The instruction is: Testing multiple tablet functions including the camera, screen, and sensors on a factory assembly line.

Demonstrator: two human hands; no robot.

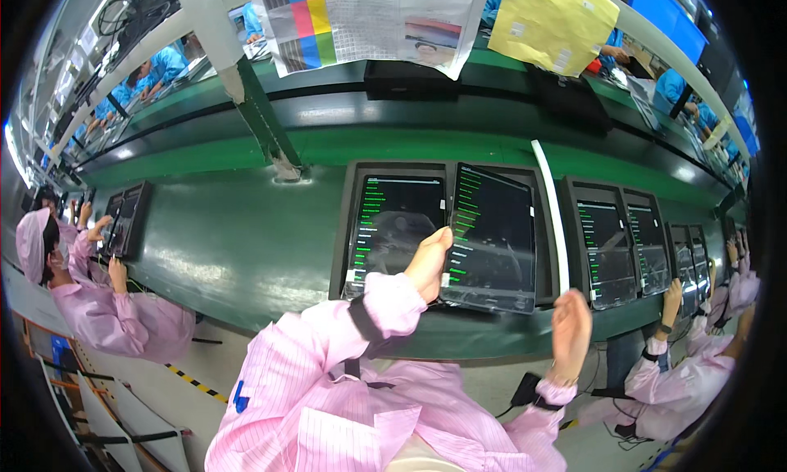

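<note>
— What's around the post (261,115)?
— It stands on the green worktop (238,226). A printed sheet (369,29) with colour blocks hangs to its right, and a yellow sheet (553,21) farther right.
— And left of the post?
— A co-worker (123,320) in pink, well apart from it. Other people (168,62) in blue sit behind.
— Anything else?
— Far right of the post, a blue panel (668,17).
</note>
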